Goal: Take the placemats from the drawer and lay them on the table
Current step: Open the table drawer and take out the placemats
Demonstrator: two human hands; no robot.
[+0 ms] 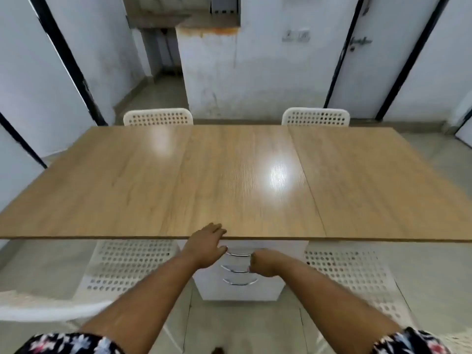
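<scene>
A white drawer unit [265, 287] with three curved chrome handles stands under the near edge of the wooden table [229, 175]. All its drawers look closed, and no placemats are visible. My left hand [207, 247] rests with its fingers apart on the table's front edge, just above the unit. My right hand [263, 263] is curled into a fist at the right end of the handles, beside the top and middle ones; whether it grips a handle is unclear.
White perforated plastic chairs stand on both sides of the drawer unit [132, 261] [350, 277], and two more at the far edge [158, 116] [316, 116]. Another white chair edge [51, 311] is at my lower left. Walls and doors surround the room.
</scene>
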